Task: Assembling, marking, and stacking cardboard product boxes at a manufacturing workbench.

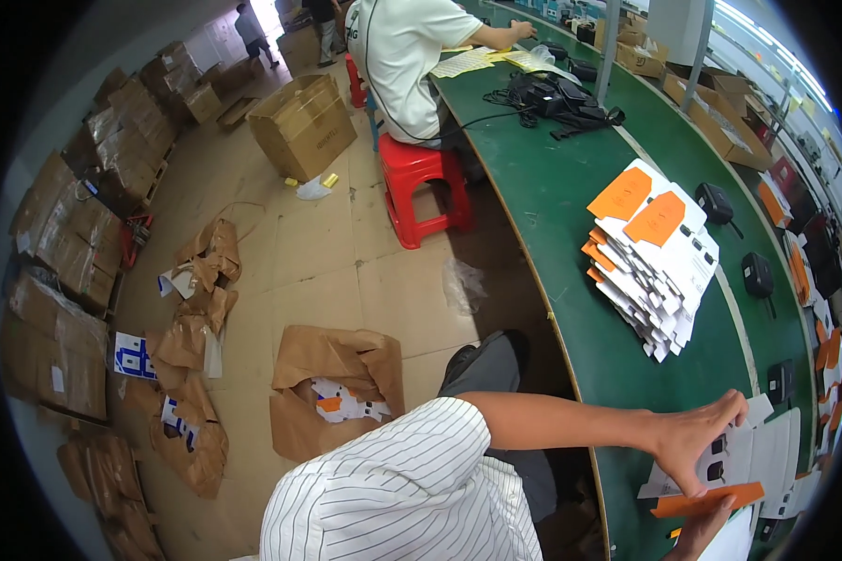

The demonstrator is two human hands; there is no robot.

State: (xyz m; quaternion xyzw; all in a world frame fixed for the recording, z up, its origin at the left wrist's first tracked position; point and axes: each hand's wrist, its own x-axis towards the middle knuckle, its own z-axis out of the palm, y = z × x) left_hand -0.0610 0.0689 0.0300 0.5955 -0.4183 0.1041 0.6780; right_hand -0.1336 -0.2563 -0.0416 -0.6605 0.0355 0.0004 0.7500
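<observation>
Carton blank [739, 456], white with an orange end flap [674, 506], lies in the head view at the near end of the green workbench [533, 168]. It looks only partly folded; the stack of carton blanks [660, 271] farther along seems left to do. The left hand [692, 449] reaches across from a straight forearm, thumb at the flap, fingers spread apart toward the far edge. The right hand [704, 533], cut by the rim, touches the flap; its grip cannot be told.
</observation>
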